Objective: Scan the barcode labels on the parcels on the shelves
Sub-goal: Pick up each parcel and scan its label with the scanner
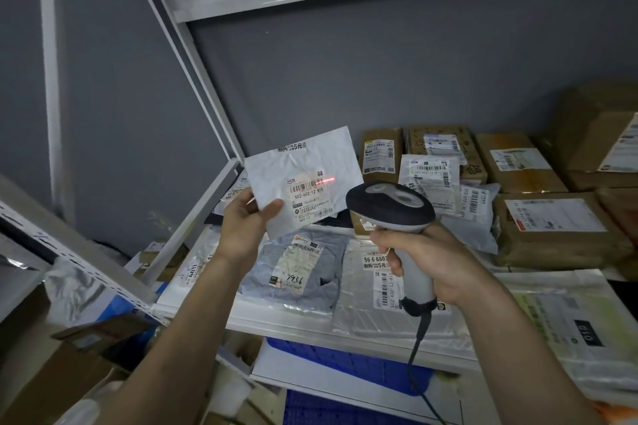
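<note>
Left hand: the left hand (241,221) holds a white flat parcel (303,183) up above the shelf, thumb on its front, fingers behind; this grip is closed on the lower left corner.
Label: the barcode label (309,198) faces the camera, and a red scan line (328,179) lies on its upper right edge.
Right hand: the right hand (424,259) has its grip wrapped around the handle of the grey scanner (392,209), whose head points toward the parcel.
Shelf: the white shelf (310,321) carries plastic mailers in front and brown cardboard boxes (518,162) behind.
</note>
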